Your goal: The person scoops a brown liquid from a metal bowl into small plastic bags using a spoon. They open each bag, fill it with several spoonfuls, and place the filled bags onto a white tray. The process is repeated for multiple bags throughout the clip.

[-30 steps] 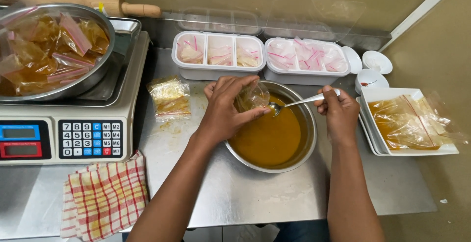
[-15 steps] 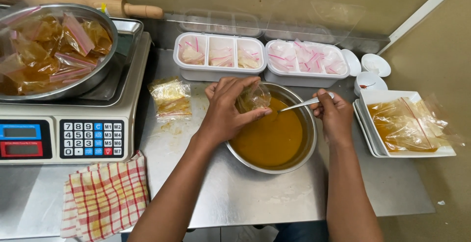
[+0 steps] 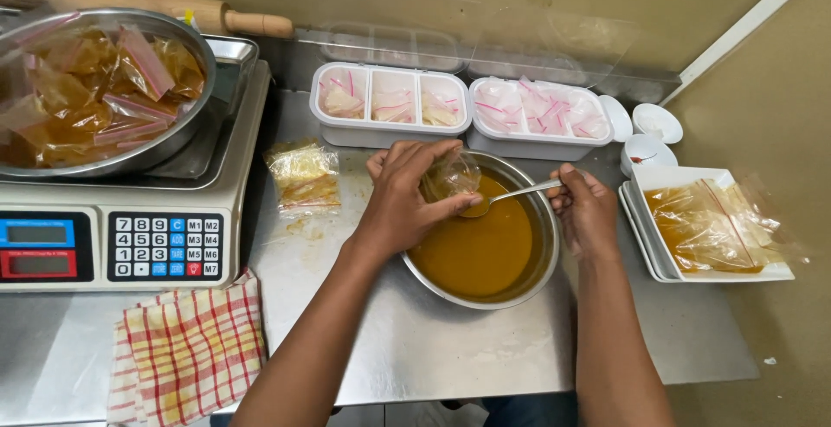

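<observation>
Orange sauce bowl point(image 3: 519, 293): your right hand point(image 3: 587, 212), having lowered its clasped spoon point(image 3: 511, 194), is now dipping beside the small plastic bag point(image 3: 450, 173) your left hand point(image 3: 405, 198) is pinching.

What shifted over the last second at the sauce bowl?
The right hand lowered the metal spoon until its tip reached the mouth of the small clear plastic bag. The left hand kept holding that bag over the round steel bowl of orange sauce.
</observation>
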